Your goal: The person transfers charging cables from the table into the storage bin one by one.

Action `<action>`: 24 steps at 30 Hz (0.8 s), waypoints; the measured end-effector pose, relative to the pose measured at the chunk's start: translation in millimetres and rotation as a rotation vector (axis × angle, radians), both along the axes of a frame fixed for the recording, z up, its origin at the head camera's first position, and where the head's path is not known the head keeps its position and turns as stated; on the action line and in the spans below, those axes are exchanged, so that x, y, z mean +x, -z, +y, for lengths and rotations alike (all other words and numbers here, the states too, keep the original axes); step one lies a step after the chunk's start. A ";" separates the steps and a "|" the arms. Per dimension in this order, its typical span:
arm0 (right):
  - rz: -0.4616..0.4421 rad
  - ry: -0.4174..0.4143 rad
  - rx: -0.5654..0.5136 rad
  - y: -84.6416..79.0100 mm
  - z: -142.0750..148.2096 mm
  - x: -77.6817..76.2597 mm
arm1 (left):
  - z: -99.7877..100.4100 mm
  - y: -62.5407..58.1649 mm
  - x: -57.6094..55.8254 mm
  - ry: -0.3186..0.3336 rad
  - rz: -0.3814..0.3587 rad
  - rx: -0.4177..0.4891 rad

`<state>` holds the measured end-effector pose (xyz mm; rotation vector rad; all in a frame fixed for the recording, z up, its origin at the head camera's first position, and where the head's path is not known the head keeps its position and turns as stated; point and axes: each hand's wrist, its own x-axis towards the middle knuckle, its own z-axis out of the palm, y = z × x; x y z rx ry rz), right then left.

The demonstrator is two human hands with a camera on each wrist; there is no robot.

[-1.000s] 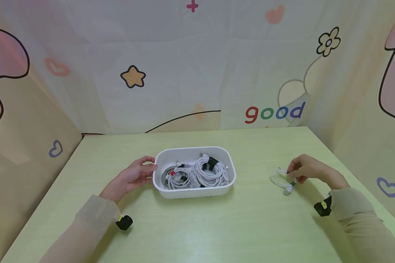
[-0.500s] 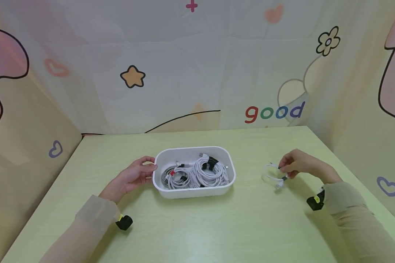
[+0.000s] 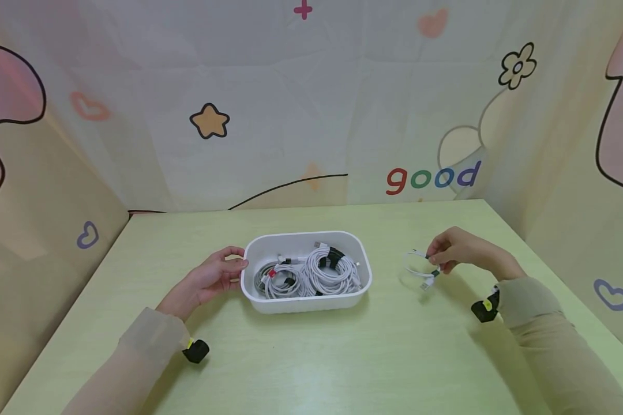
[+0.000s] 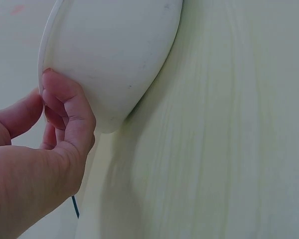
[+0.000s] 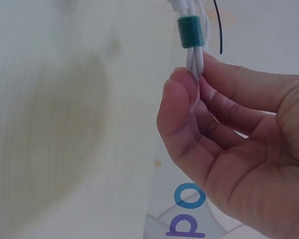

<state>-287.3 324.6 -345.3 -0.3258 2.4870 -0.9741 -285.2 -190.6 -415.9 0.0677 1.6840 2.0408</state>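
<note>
A white plastic bin (image 3: 306,306) stands on the table with several coiled cables (image 3: 329,276) inside, most of them white, bound with black and red ties. At its left end my left hand (image 3: 213,279) pinches the rim between thumb and fingers, as the left wrist view also shows. Off to the right of the bin, my right hand (image 3: 469,252) holds a small looped white USB cable (image 3: 427,283) above the table. Thumb and forefinger pinch its strands just below a dark green tie (image 5: 191,32) in the right wrist view.
The pale wood-grain table (image 3: 311,363) ends at a printed curtain (image 3: 291,115) at the back, with more curtain on both sides. A black wrist camera (image 3: 195,350) sits by the left cuff, and another wrist camera (image 3: 485,308) by the right.
My right hand has moved left, toward the bin, and slightly away from me, carrying the small USB cable. The left hand and the bin have stayed put.
</note>
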 end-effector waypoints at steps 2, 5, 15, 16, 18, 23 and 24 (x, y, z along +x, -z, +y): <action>0.000 -0.003 -0.005 -1.9 -3.9 -1.9 | -0.4 0.2 -0.4 0.003 0.000 0.001; 0.002 -0.010 -0.013 -4.8 -10.0 -4.5 | -0.7 1.0 -0.9 0.009 0.002 -0.001; 0.013 -0.036 -0.025 -12.8 -29.6 -13.3 | -1.0 0.8 -0.7 0.011 0.001 -0.002; 0.014 -0.039 -0.023 -13.7 -31.4 -14.2 | -1.0 0.8 -0.8 0.011 0.000 -0.002; 0.018 -0.044 -0.018 -15.5 -35.5 -15.7 | -1.2 0.5 -0.8 0.010 0.000 -0.003; 0.026 -0.056 -0.005 -18.4 -45.0 -19.4 | -1.3 0.1 -1.1 0.010 0.004 -0.008; 0.029 -0.060 -0.006 -18.7 -47.0 -20.0 | -1.3 0.3 -1.1 0.010 0.003 -0.008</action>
